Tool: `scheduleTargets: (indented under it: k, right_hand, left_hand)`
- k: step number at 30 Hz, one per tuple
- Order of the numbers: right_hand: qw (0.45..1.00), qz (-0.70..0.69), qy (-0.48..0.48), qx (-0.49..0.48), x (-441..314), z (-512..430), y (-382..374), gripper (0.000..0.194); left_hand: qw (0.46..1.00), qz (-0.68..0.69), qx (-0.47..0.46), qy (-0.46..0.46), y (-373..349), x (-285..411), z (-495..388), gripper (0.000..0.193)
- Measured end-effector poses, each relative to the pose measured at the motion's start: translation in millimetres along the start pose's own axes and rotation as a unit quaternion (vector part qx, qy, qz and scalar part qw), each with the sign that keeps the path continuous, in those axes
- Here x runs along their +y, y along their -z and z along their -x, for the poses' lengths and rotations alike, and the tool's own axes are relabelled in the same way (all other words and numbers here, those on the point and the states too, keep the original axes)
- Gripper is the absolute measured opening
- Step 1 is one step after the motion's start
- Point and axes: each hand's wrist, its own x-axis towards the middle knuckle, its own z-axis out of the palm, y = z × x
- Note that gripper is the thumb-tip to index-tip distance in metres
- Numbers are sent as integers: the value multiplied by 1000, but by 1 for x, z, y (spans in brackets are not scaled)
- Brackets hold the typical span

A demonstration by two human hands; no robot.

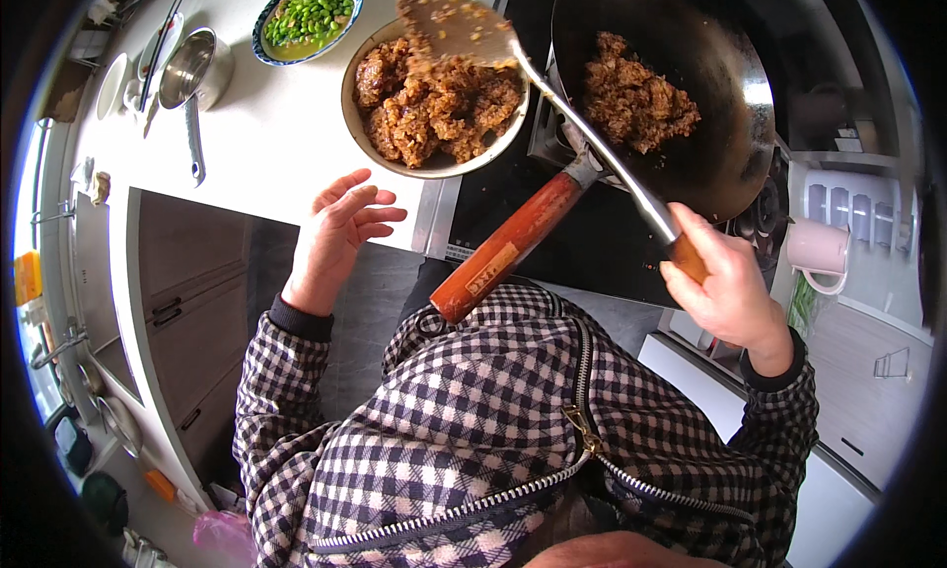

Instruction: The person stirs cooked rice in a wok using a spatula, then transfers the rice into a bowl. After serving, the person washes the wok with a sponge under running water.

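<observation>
My right hand (725, 287) grips the wooden handle of a metal wok spatula (592, 135). The spatula's sauce-smeared blade hangs over a ceramic bowl (459, 170) piled with brown, rice-coated chunks of food (429, 116). Whether the blade touches the food, I cannot tell. Nothing is in my left hand (336, 227), whose fingers are apart just below the bowl, near the counter's front edge. A smaller heap of the same food (636, 98) lies in the dark wok (729, 153) at the right. The wok's red wooden handle (510, 242) points toward my body.
Green beans fill a blue-rimmed bowl (311, 24) at the back of the white counter (274, 139). Left of it are a steel saucepan (194, 79) and chopsticks (157, 50) across a small dish. The wok sits over a black cooktop (570, 250). A pink mug (817, 250) stands far right.
</observation>
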Motion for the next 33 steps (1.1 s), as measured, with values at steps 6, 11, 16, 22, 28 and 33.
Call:
scheduleTargets:
  k: [6, 11, 16, 22, 28, 33]
  right_hand:
    - [988, 151, 10, -15, -4, -15, 10, 53]
    - [1000, -5, -1, 11, 3, -10, 16, 51]
    - [993, -111, -42, -24, 0, -7, 17, 50]
    - [991, -128, -21, -41, 5, -8, 8, 51]
    - [953, -278, -98, -70, 6, -3, 15, 51]
    - [961, -256, -63, -84, 11, -7, 14, 47]
  left_hand:
    - [999, -18, -18, 19, -1, 6, 6, 31]
    - [997, -43, -58, 41, -12, 14, 12, 25]
    - [987, -74, -133, 46, -26, 24, 17, 22]
    - [980, -99, -158, 66, -32, 28, 14, 19]
    - [974, -104, -181, 93, -47, 29, 11, 19]
    - [979, -86, -158, 97, -59, 29, 16, 21]
